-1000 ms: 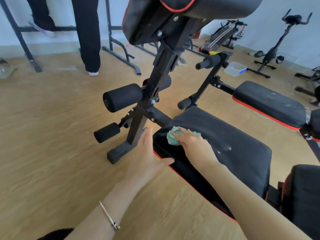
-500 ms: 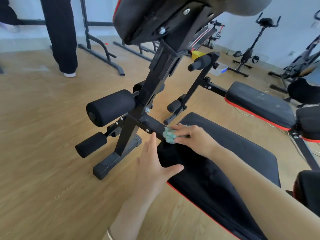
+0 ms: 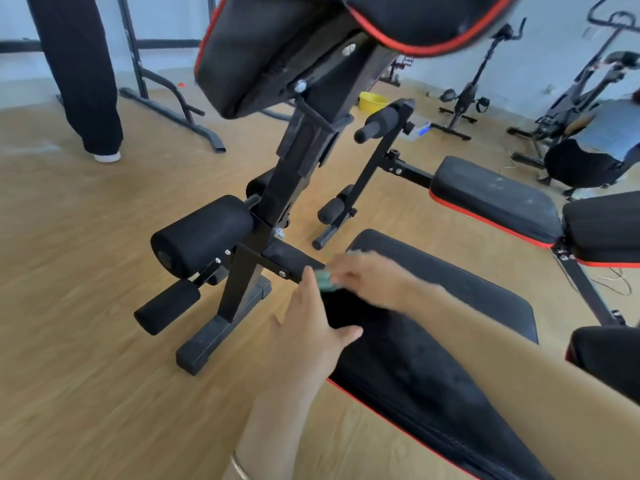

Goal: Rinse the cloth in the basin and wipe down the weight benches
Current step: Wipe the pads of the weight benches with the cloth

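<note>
Two weight benches: near bench (image 3: 433, 323), far bench (image 3: 491, 199). One teal cloth (image 3: 323, 281) is bunched at the near bench's front end. Right hand (image 3: 367, 278), blurred, fingers curled over the cloth. Left hand (image 3: 311, 334) flat, fingers together, thumb out, on the pad edge. One yellow basin (image 3: 372, 100) far back.
</note>
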